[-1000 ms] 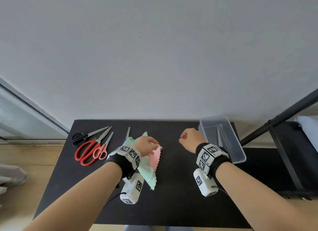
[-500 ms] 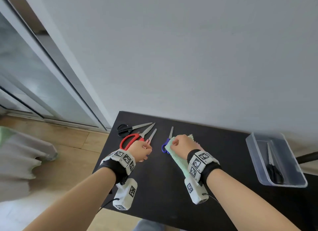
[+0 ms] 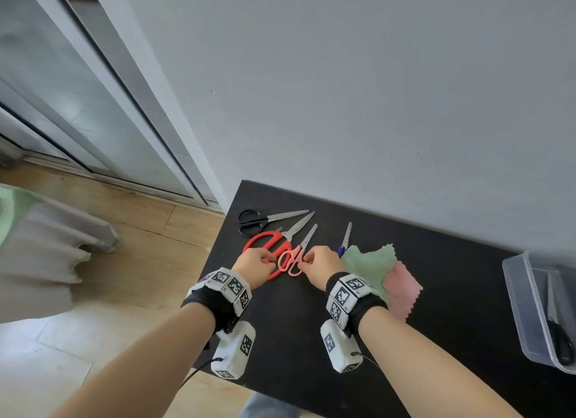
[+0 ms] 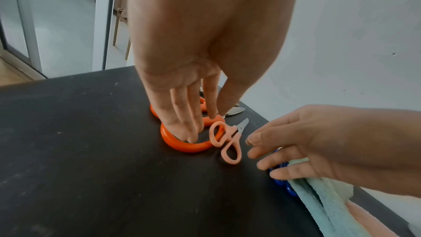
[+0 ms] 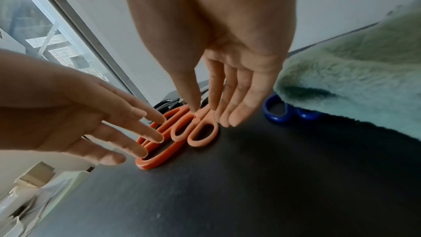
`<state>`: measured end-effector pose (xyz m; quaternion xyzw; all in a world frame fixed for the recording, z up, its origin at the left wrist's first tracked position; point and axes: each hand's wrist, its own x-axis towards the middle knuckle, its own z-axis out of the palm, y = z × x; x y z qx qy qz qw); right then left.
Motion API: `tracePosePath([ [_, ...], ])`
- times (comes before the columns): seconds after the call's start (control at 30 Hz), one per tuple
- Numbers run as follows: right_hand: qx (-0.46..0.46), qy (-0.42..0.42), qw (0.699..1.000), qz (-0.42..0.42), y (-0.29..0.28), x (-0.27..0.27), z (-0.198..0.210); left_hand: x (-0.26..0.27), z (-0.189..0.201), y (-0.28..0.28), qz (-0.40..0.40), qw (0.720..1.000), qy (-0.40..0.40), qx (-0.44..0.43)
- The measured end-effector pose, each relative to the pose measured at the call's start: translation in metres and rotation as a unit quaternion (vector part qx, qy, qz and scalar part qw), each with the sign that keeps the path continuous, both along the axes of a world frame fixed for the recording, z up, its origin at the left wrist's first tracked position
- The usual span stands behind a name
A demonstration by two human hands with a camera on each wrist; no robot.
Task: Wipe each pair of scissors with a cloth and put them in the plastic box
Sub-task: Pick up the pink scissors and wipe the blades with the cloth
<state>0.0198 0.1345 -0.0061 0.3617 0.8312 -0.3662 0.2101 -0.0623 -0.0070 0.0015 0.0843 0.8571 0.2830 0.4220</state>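
On the black table (image 3: 311,339) lie black-handled scissors (image 3: 252,221), big red scissors (image 3: 265,246), small pink scissors (image 3: 293,260) and blue-handled scissors (image 3: 344,243), which are partly under a green cloth (image 3: 371,265). My left hand (image 3: 269,260) presses straight fingers (image 4: 189,132) into the red handle loop (image 4: 182,147). My right hand (image 3: 307,257) reaches the pink scissors (image 5: 200,132) with thumb and forefinger tips (image 5: 196,109) at the handle neck, fingers straight; I cannot tell if they grip. The plastic box (image 3: 517,293) at the right holds one black pair (image 3: 558,333).
A pink cloth (image 3: 402,290) lies under the green one. The wall runs close behind the table. A sliding glass door (image 3: 78,106) and wooden floor (image 3: 140,246) are to the left, past the table's left edge.
My right hand has let go of the green cloth and moved left to the pink scissors. My left hand has settled onto the red handle. The head view has turned further left.
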Motion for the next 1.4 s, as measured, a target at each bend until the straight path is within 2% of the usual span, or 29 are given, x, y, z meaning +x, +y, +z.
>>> tracePosePath([
  [0.33,-0.050,-0.023,0.997,-0.062,0.004,-0.010,-0.020,-0.004,-0.015,0.019,0.018,1.000,-0.017,0.014],
  [0.5,-0.068,-0.004,0.995,-0.073,0.005,-0.008,-0.019,-0.005,-0.024,0.023,0.057,0.997,-0.032,0.043],
  [0.7,-0.083,0.032,0.994,-0.070,0.006,-0.003,-0.012,-0.003,-0.022,0.023,0.079,0.988,-0.090,0.093],
  [0.83,-0.147,0.120,0.974,-0.120,0.010,0.005,-0.001,-0.002,-0.006,0.022,0.088,0.976,-0.113,0.162],
  [1.1,-0.236,0.264,0.918,-0.177,0.027,0.034,0.061,0.019,0.053,0.043,0.089,0.947,-0.146,0.273],
  [1.3,-0.255,0.304,0.895,-0.205,0.047,0.064,0.096,0.038,0.087,0.058,0.057,0.936,-0.157,0.309],
  [1.4,-0.269,0.305,0.893,-0.193,0.053,0.077,0.107,0.046,0.099,0.062,0.014,0.945,-0.144,0.295],
])
